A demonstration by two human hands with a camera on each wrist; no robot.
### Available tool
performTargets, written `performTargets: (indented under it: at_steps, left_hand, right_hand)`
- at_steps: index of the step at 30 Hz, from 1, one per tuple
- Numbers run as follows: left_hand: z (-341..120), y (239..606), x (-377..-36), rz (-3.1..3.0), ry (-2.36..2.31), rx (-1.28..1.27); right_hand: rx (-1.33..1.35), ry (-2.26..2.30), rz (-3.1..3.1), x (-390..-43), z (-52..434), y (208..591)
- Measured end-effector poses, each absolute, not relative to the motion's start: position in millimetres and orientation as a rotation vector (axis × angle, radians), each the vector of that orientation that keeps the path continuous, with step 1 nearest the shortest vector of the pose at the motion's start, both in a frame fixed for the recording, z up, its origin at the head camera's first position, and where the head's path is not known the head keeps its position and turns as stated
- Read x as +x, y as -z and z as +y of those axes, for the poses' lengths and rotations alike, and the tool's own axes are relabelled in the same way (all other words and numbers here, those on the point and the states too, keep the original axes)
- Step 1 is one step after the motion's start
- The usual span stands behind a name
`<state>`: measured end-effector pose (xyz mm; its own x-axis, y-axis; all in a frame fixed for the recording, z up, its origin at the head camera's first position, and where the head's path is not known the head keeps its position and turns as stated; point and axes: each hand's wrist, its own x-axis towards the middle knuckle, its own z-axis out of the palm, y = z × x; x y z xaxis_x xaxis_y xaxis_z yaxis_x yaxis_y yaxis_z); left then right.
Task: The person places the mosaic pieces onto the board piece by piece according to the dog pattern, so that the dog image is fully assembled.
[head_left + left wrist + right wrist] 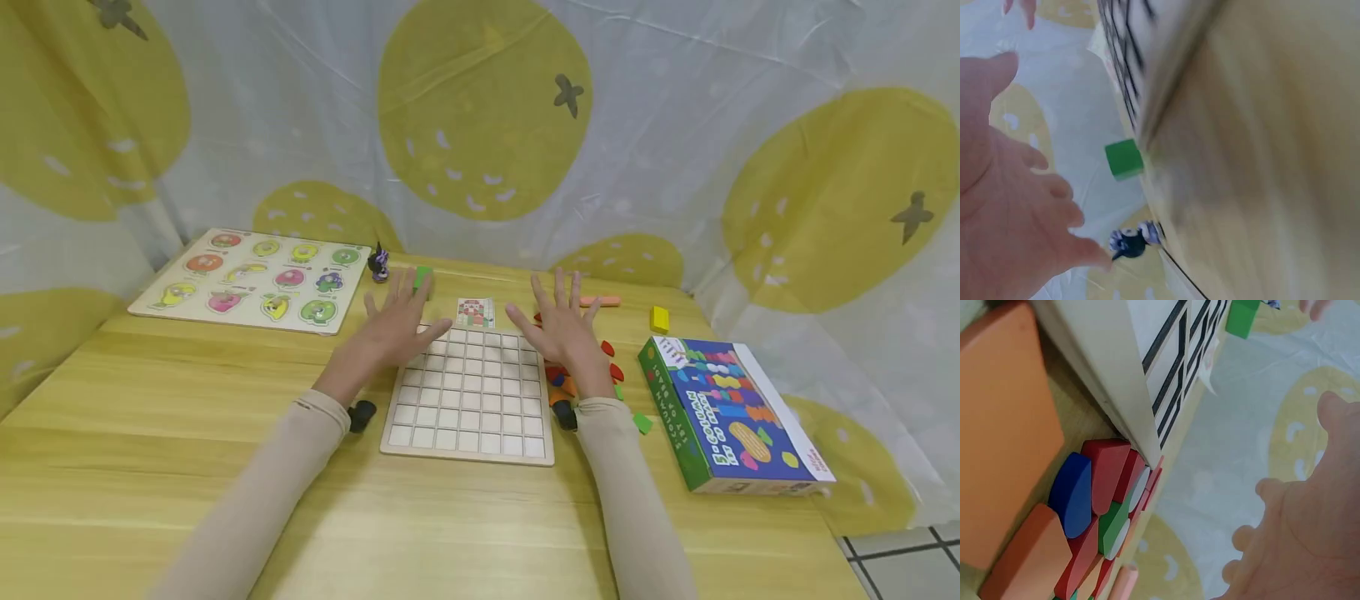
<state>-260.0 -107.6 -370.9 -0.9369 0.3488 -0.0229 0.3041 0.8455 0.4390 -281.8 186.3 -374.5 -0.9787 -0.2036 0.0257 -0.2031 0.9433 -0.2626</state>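
Note:
Both hands are held over the far part of a wooden grid board (468, 419), fingers spread and nothing in them. The left hand (393, 327) is above the board's left edge, near a green block (423, 279) and a small dark purple figurine (378, 263). Over the right edge is the right hand (562, 329), above several coloured blocks. In the right wrist view these include a blue block (1071, 494), red blocks (1105, 472) and orange blocks (1029, 553) beside the board. Behind the board lies a small printed pattern card (476, 312).
A fruit puzzle board (279, 282) lies at the back left. On the right is a blue and green box (738, 417), with a yellow block (659, 319) behind it. A pale curtain with yellow fruit prints (315, 92) hangs along the table's back.

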Motion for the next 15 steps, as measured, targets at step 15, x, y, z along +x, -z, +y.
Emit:
performTargets:
  at_steps: [15]
  left_hand:
    - [-164,385,-219,2.464,-0.836,0.775]
  right_hand:
    - [-0.307,0.395,3.064,-279,188,374]
